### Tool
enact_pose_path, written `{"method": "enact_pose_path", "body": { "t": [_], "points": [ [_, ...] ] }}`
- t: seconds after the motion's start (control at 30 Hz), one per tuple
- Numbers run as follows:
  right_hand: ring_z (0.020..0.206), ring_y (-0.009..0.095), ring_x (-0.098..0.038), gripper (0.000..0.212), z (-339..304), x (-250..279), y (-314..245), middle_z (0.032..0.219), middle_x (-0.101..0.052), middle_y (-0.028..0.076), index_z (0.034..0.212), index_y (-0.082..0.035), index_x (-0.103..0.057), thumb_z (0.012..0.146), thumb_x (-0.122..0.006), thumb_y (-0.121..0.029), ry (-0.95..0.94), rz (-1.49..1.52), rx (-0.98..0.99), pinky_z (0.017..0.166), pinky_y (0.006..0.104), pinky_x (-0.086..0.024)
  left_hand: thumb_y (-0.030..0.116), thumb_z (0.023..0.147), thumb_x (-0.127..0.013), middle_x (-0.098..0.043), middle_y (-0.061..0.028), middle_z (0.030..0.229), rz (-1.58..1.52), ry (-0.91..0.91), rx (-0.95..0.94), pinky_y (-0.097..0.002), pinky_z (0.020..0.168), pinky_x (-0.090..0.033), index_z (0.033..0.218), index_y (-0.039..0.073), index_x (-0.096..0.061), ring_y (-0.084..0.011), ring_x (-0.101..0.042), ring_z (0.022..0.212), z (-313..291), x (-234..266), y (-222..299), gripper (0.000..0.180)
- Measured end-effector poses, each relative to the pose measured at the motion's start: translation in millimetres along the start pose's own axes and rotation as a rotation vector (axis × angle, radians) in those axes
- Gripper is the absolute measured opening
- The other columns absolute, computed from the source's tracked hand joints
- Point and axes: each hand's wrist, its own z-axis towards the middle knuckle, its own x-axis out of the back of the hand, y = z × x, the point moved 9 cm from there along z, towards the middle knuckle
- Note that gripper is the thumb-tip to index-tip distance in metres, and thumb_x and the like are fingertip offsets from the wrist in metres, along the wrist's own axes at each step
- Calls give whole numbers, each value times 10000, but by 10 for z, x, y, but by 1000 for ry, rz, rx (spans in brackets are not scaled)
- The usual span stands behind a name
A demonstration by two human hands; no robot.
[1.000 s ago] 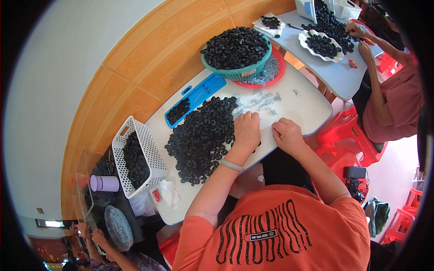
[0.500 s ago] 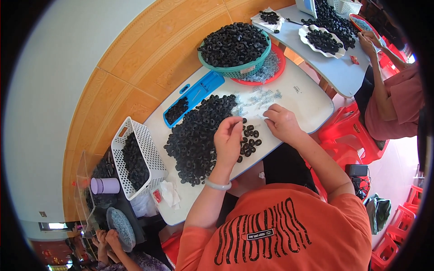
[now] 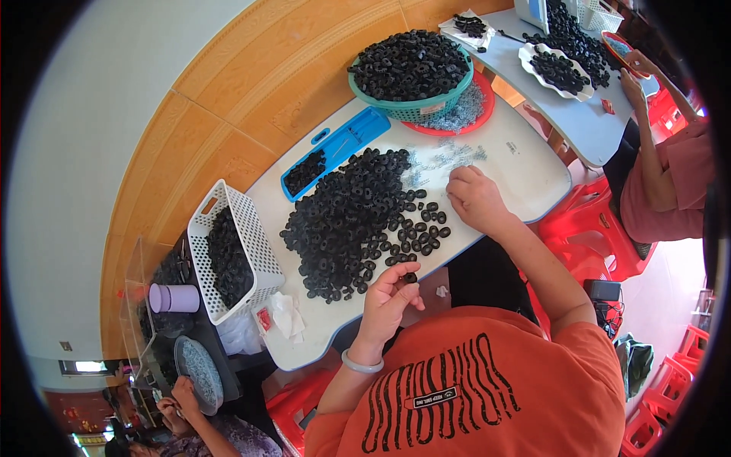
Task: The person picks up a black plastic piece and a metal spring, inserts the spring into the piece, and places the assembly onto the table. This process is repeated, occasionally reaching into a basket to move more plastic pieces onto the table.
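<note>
My left hand [image 3: 388, 301] is just off the table's near edge and pinches a small black oval part [image 3: 410, 278] between thumb and fingers. Over the table to the right, my right hand [image 3: 476, 199] has its fingertips drawn together; whatever they may hold is too small to see. Beyond it lie scattered small pale springs [image 3: 449, 155]. Between my hands, loose black parts [image 3: 417, 232] are spread along the edge of a big pile of black parts [image 3: 339, 217].
A green basket [image 3: 411, 107] heaped with black parts overlaps a red tray [image 3: 487, 114] of springs. A blue tray [image 3: 365, 129], a white basket [image 3: 266, 266] and crumpled tissue [image 3: 286, 316] lie leftward. Co-workers' hands [image 3: 633, 84] show at upper right and lower left. Red stools [image 3: 586, 217] stand right.
My left hand has drawn back toward me, from beside the pile to off the table edge, and a black part now shows in it. My right hand has shifted only slightly.
</note>
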Motion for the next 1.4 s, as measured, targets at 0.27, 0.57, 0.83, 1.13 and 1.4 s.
{"method": "enact_pose_path", "body": {
  "t": [0.27, 0.57, 0.83, 1.13, 1.4],
  "points": [
    [886, 79, -654, 103, -172, 371, -737, 1027, -726, 35, 981, -9, -687, 949, -712, 86, 20, 1106, -344, 784, 261, -545, 171, 1124, -672, -643, -64, 883, 87, -12, -333, -322, 728, -597, 1291, -61, -708, -118, -602, 721, -265, -95, 619, 288],
    [856, 129, -678, 156, -315, 807, -2058, 1049, -720, 107, 1040, -1, -721, 942, -718, 121, -157, 1251, 41, 726, 267, -523, 127, 1092, -719, -758, -165, 1031, -1, -19, -304, -277, 710, -580, 1325, -58, -611, -105, -609, 702, -842, -111, 780, 317],
    [802, 166, -723, 180, -451, 805, -2415, 1003, -736, 116, 1058, -6, -758, 924, -733, 112, -122, 1180, 126, 689, 295, -564, 82, 1052, -767, -777, -148, 1024, 103, -1, -400, -226, 652, -558, 1289, -43, -614, -117, -704, 761, -1154, 17, 708, 309],
    [788, 189, -721, 202, -691, 727, -2631, 987, -742, 112, 1062, -18, -785, 899, -751, 96, -98, 1012, 200, 676, 299, -566, -32, 1015, -780, -778, -103, 1059, 124, 61, -449, -221, 796, -583, 1236, -103, -675, -89, -725, 891, -1460, 75, 524, 255],
    [856, 198, -724, 242, -918, 665, -2854, 1043, -733, 123, 1106, -11, -806, 896, -747, 95, -241, 1057, 248, 715, 309, -576, -24, 1021, -771, -766, -93, 1018, 218, 119, -531, -222, 716, -574, 1231, -73, -670, -91, -713, 825, -1752, 49, 478, 238]
  ]
}}
